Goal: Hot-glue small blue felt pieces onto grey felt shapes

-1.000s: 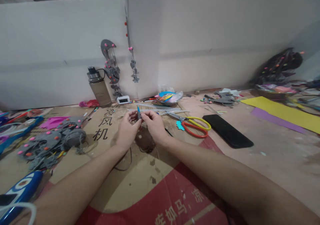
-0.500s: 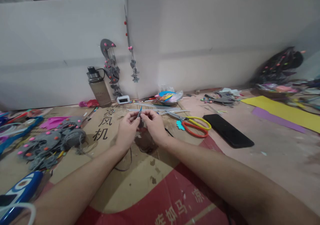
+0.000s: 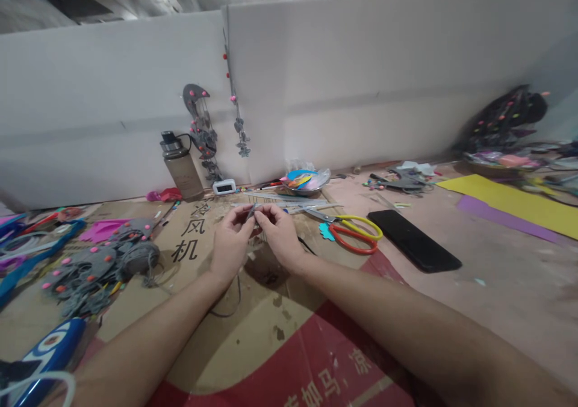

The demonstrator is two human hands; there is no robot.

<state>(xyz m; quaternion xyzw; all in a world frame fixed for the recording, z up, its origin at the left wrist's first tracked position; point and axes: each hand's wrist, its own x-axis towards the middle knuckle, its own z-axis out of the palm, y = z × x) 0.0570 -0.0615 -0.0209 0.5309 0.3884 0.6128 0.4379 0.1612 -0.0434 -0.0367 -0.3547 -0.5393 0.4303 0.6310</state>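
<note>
My left hand and my right hand meet over the cardboard, fingertips pinched close together. Between them is a thin grey strip, mostly hidden by the fingers; its tail loops down beside my left wrist to the cardboard sheet. Just right of my right hand lie scissors with one yellow and one red handle, partly over a turquoise scalloped cutout. Behind the fingers are flat, ruler-like strips.
A black phone lies to the right. Grey felt pieces with coloured pompoms are heaped on the left, near a blue object. A bottle, a small digital clock and a bowl of scraps stand along the white panel.
The view has tilted up slightly, so things sit a little lower. Both hands stay pinched together; the blue tip seen above the fingers earlier is now less visible.
</note>
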